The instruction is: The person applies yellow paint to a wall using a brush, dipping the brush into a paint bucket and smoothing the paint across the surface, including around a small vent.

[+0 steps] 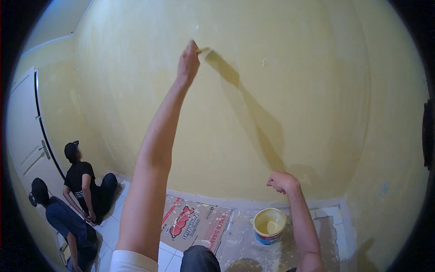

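Note:
My left hand (189, 63) is raised high against a yellow wall (210, 119), its fingers closed on a paintbrush (204, 50). The pale handle shows at the fingers; the brush head is hard to tell from its shadow on the wall. Lower and to the right, my right hand (282, 182) hangs with curled fingers in front of the wall, holding nothing that I can see. Just below and left of it stands a plastic paint bucket (269, 222), uncovered, with yellow paint inside.
Flattened cardboard (190, 221) and a paint-spotted sheet (238, 244) cover part of the white tile floor (119, 207). Two people sit at the left, one in a black cap (71, 152), near a white door (25, 112). My knee (200, 260) shows at the bottom.

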The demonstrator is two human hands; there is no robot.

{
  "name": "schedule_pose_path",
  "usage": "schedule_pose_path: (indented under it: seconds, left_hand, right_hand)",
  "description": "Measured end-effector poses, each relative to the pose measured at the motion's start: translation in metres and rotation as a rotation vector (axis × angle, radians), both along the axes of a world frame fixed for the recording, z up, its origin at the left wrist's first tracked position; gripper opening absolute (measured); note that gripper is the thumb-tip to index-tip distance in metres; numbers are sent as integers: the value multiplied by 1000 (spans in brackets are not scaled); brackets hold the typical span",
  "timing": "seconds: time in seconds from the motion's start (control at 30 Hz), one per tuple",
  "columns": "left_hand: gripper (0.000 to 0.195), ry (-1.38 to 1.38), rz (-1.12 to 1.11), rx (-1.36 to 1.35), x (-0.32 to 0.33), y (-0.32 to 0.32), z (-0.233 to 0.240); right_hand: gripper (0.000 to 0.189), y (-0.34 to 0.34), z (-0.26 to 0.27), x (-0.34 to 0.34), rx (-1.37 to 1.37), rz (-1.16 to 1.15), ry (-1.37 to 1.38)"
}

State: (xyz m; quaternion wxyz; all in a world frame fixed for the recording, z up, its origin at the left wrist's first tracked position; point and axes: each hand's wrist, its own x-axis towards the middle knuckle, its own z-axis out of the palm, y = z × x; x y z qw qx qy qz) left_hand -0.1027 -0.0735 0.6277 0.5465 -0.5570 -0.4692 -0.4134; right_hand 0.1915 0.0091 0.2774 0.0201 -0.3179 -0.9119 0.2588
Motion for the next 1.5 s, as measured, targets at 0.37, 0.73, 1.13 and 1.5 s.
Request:
schedule_pose_path:
  seconds: [0.37, 0.73, 1.13, 1.5]
  left_hand:
    - [13, -381, 106, -620, -26, -27, -414]
    - [14, -238, 63, -413, 1, 34, -154]
    - [26, 33, -24, -193, 17, 41, -196]
    - [20, -259, -93, -770, 24, 11, -372]
  right_hand:
    - [23, -9, 15, 0, 41, 65, 25]
    - [25, -2, -6, 0, -71, 28, 41]
    - [23, -5, -16, -12, -19, 51, -81]
    - [21, -23, -2, -14, 8, 95, -71]
